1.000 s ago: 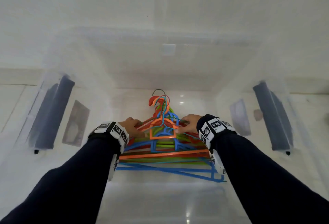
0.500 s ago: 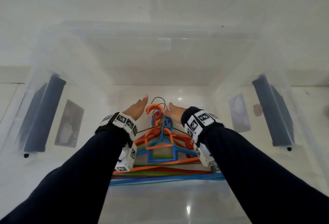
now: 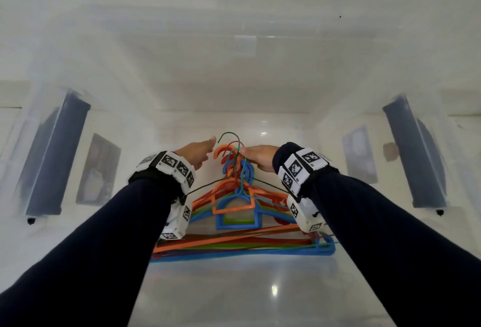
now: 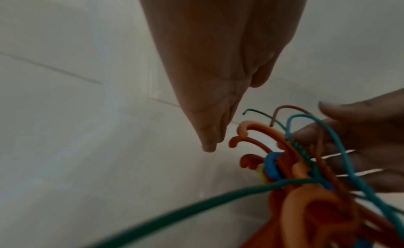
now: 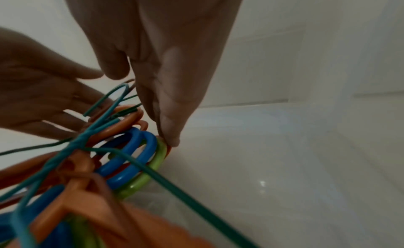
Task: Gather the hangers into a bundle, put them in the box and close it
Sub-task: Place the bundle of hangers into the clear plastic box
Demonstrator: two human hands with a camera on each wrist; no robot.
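Note:
A bundle of orange, blue, green and red hangers [image 3: 235, 212] lies flat on the floor of the clear plastic box [image 3: 182, 71], hooks pointing away from me. My left hand [image 3: 198, 152] is just left of the hooks [image 4: 290, 148], fingers straight, not touching them. My right hand [image 3: 256, 156] is on the right of the hooks, fingers straight, with a fingertip [image 5: 171, 139] touching the green hook [image 5: 150, 167]. Neither hand grips anything.
The box's transparent walls rise on both sides and at the back. Dark blue latch handles hang outside on the left [image 3: 50, 160] and right [image 3: 416, 155]. White tiled floor shows through the box bottom [image 3: 234, 293].
Both hands let go of the hangers' shoulders, opened, and moved forward to either side of the hooks. The bundle now lies on the box floor.

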